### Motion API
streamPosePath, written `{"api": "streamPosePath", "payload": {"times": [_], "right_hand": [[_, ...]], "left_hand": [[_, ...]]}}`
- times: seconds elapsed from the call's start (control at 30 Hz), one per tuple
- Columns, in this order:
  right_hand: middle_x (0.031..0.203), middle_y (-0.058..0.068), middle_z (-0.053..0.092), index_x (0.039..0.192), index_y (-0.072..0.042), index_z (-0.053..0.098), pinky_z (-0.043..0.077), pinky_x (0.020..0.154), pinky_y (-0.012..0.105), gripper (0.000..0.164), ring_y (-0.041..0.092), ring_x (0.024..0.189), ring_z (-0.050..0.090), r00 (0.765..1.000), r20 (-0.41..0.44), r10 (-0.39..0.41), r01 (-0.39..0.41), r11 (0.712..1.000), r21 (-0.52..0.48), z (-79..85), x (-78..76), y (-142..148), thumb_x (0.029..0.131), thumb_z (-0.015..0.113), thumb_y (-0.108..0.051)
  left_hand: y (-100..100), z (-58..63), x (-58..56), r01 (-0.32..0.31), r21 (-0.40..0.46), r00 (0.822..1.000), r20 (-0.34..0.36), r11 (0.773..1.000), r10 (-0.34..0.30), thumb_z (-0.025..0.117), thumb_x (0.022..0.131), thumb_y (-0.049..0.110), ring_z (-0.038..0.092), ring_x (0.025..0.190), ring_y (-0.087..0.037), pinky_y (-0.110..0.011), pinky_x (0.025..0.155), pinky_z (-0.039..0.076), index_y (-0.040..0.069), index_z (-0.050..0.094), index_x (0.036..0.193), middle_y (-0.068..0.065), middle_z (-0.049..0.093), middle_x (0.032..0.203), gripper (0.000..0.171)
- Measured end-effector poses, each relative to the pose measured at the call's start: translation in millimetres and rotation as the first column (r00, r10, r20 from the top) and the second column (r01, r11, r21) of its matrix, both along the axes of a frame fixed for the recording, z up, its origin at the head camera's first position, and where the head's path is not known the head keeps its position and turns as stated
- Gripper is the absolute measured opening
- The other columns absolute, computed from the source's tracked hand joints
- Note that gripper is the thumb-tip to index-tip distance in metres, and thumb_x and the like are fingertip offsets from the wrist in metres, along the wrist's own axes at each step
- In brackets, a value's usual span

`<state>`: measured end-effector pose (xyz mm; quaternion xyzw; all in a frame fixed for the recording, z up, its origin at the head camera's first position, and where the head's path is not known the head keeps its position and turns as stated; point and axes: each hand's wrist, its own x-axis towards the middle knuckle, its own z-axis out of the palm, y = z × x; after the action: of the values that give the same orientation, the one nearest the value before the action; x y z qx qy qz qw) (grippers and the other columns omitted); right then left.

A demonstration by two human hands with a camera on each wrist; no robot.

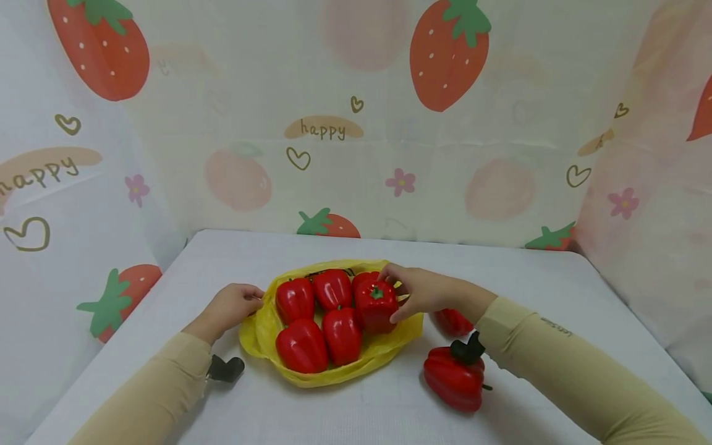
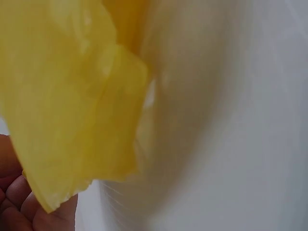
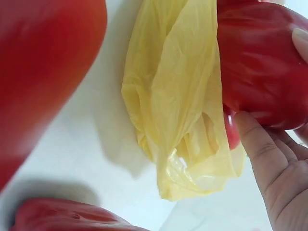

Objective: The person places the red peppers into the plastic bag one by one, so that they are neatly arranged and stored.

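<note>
A yellow plastic bag (image 1: 303,378) lies spread open on the table, with several glossy red bell peppers (image 1: 303,346) inside it. My left hand (image 1: 236,306) pinches the bag's left edge; in the left wrist view the yellow film (image 2: 72,106) hangs from the fingers (image 2: 19,192). At the bag's right side my right hand (image 1: 423,289) grips a red bell pepper (image 1: 376,307), its green stem facing up. The right wrist view shows this pepper (image 3: 264,62) between thumb and fingers (image 3: 264,149), beside the bag's rim (image 3: 173,86).
Two more red bell peppers are outside the bag on the right: one pepper (image 1: 455,380) near the right sleeve, another pepper (image 1: 453,322) partly hidden under the forearm. The white table (image 1: 356,414) is backed by a fruit-print cloth (image 1: 356,74).
</note>
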<state>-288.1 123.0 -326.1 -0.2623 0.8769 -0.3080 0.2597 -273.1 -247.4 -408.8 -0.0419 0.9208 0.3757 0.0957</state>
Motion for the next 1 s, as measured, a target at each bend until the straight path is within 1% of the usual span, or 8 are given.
{"api": "streamPosePath", "payload": {"times": [0.13,0.23,0.4,0.5,0.63,0.83,1.0], "right_hand": [[0.118,-0.002,0.05,0.119,-0.023,0.041,0.051,0.083,0.033,0.064,0.02,0.112,0.05,1.0,-0.011,0.015,-0.014,1.0,0.018,-2.2,-0.6,-1.2,0.068,0.079,-0.016],[0.116,-0.002,0.05,0.118,-0.024,0.042,0.051,0.082,0.033,0.064,0.019,0.11,0.05,0.999,-0.03,0.015,-0.013,0.998,0.066,-2.4,-0.1,-1.9,0.067,0.08,-0.016],[0.113,-0.002,0.052,0.116,-0.023,0.044,0.052,0.078,0.033,0.064,0.018,0.109,0.05,1.0,-0.01,0.013,-0.011,0.989,0.146,-0.9,2.8,-2.8,0.065,0.082,-0.018],[0.112,-0.003,0.053,0.114,-0.023,0.046,0.052,0.078,0.034,0.062,0.018,0.108,0.05,1.0,0.005,0.021,-0.022,0.987,0.161,-0.6,3.8,-2.3,0.065,0.082,-0.019],[0.112,-0.003,0.053,0.114,-0.023,0.046,0.052,0.078,0.033,0.062,0.018,0.108,0.05,1.0,-0.002,0.026,-0.025,0.988,0.155,0.3,3.0,-0.8,0.064,0.082,-0.018],[0.116,-0.003,0.051,0.117,-0.024,0.043,0.051,0.082,0.034,0.066,0.019,0.111,0.05,1.0,0.013,0.003,-0.004,0.997,0.076,0.7,-1.0,0.9,0.064,0.082,-0.014],[0.119,-0.002,0.05,0.119,-0.023,0.042,0.05,0.084,0.034,0.066,0.021,0.115,0.049,0.999,0.014,0.035,-0.036,0.998,0.044,-1.6,-2.3,-1.2,0.066,0.081,-0.014]], "left_hand": [[0.1,1.0,0.4,0.004,0.004,1.0,-0.002,1.0,-0.004,0.052,0.089,0.016,0.054,0.087,-0.02,-0.035,0.081,0.049,0.004,0.062,0.112,-0.01,0.062,0.102,0.027],[0.0,1.6,0.7,0.008,0.003,1.0,-0.004,1.0,-0.008,0.052,0.09,0.016,0.054,0.086,-0.02,-0.034,0.08,0.049,0.004,0.063,0.112,-0.009,0.063,0.101,0.027],[0.7,2.4,1.5,0.004,0.004,1.0,-0.002,1.0,-0.004,0.052,0.09,0.016,0.054,0.085,-0.02,-0.033,0.08,0.05,0.004,0.063,0.112,-0.009,0.063,0.101,0.027],[1.2,2.5,1.7,0.007,-0.001,1.0,-0.001,1.0,-0.007,0.052,0.09,0.015,0.054,0.085,-0.02,-0.034,0.08,0.05,0.004,0.063,0.111,-0.009,0.063,0.101,0.027],[1.4,2.1,1.8,0.007,-0.001,1.0,0.007,1.0,-0.007,0.052,0.09,0.016,0.054,0.086,-0.02,-0.034,0.08,0.05,0.005,0.063,0.112,-0.009,0.063,0.102,0.027],[1.1,2.7,2.1,0.006,0.002,1.0,0.012,1.0,-0.007,0.052,0.09,0.016,0.053,0.087,-0.02,-0.034,0.081,0.049,0.005,0.062,0.112,-0.009,0.062,0.103,0.027],[0.5,3.5,2.6,0.011,-0.006,1.0,0.009,1.0,-0.011,0.052,0.089,0.016,0.053,0.087,-0.02,-0.034,0.081,0.049,0.004,0.062,0.112,-0.009,0.062,0.102,0.027]]}}
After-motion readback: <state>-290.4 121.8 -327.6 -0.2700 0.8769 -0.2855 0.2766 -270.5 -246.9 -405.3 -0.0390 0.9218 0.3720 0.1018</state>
